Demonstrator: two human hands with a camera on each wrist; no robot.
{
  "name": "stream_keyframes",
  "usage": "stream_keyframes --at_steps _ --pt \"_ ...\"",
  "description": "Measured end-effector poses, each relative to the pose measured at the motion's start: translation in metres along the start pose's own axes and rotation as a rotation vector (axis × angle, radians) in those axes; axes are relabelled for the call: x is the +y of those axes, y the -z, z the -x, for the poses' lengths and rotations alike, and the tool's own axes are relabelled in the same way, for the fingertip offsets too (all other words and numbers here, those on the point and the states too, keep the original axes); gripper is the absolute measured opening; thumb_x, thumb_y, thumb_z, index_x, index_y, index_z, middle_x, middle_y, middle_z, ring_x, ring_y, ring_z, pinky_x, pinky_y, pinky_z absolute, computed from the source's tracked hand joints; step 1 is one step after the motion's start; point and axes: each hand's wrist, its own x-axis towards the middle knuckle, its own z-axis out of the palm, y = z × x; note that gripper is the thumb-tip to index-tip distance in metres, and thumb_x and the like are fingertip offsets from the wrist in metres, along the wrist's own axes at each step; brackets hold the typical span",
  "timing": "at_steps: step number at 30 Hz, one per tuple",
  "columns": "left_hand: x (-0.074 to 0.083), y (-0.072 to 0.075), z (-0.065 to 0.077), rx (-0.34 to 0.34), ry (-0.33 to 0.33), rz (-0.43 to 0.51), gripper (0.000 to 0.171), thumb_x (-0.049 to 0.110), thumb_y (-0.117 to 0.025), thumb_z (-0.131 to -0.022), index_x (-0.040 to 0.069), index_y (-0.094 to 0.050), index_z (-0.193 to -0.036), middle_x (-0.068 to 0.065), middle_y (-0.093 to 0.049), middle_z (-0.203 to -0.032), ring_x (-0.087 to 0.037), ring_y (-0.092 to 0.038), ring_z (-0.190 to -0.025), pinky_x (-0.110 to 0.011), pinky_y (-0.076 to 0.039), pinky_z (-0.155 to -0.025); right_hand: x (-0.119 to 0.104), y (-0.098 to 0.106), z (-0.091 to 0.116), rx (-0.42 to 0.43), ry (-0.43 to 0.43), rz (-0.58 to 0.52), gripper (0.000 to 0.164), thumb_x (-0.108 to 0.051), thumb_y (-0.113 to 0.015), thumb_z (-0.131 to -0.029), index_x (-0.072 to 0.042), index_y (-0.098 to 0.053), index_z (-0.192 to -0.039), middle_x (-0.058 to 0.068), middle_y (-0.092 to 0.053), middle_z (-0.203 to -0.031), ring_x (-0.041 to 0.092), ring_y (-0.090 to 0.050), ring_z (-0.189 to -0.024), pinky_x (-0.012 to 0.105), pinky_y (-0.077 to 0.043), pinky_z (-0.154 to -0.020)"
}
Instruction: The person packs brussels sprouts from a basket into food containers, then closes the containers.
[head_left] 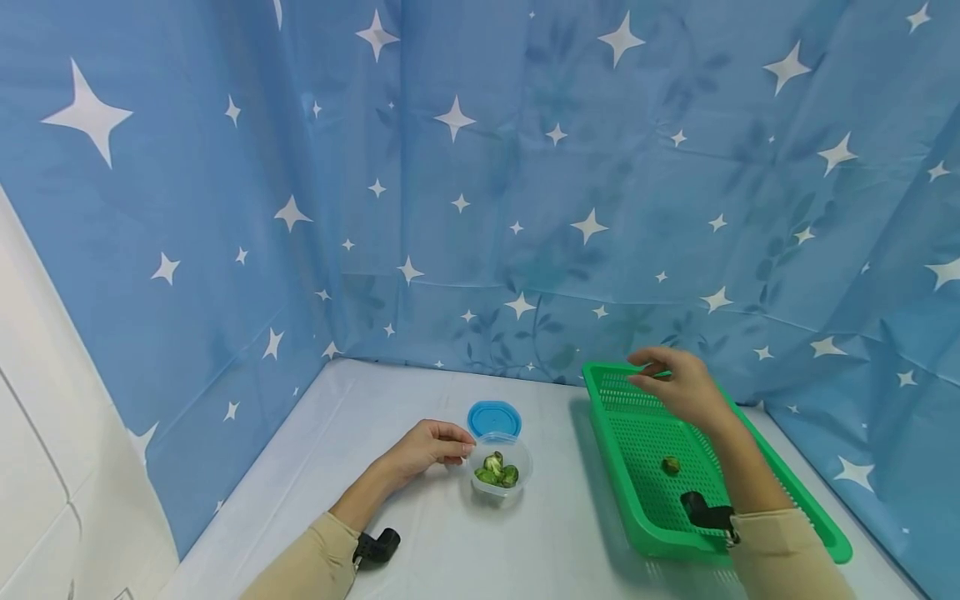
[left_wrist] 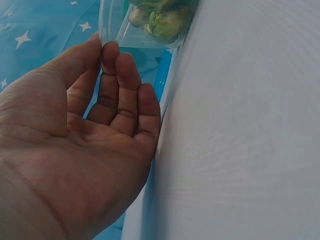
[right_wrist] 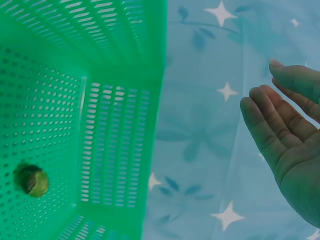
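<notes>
My left hand pinches the rim of a small clear plastic container between thumb and index finger; the left wrist view shows the fingertips at its edge. Several Brussels sprouts lie in the container, which stands on the table. My right hand is raised over the far part of a green plastic basket, its fingers loosely bent and the thumb apart. Nothing is between those fingers in the right wrist view. A single Brussels sprout lies on the basket's perforated floor.
Behind the container a blue lid lies flat on the white table. A blue curtain with white stars hangs along the back and sides. The basket's raised walls stand at the right.
</notes>
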Motion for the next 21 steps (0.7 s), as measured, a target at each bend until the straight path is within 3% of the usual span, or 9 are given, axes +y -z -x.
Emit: stream_keyframes --at_steps 8,21 --pt "0.001 0.001 0.000 -0.007 0.009 0.005 0.027 0.022 -0.076 -0.096 0.001 -0.077 -0.113 0.003 -0.077 -0.096 -0.012 -0.069 -0.083 -0.031 -0.056 -0.077 0.021 -0.001 0.005 -0.017 -0.053 0.008 0.037 -0.024 -0.071 -0.101 -0.004 -0.067 -0.132 0.022 -0.068 -0.130 0.039 -0.068 -0.110 0.053 -0.058 -0.085" --pt "0.001 0.001 0.001 -0.008 0.006 -0.001 0.036 0.021 -0.076 -0.097 -0.007 -0.072 -0.119 -0.007 -0.077 -0.104 -0.013 -0.070 -0.085 -0.032 -0.057 -0.080 0.043 -0.005 0.008 -0.075 -0.112 0.001 0.036 -0.019 -0.071 -0.101 0.000 -0.066 -0.131 0.027 -0.066 -0.130 0.042 -0.068 -0.110 0.051 -0.058 -0.084"
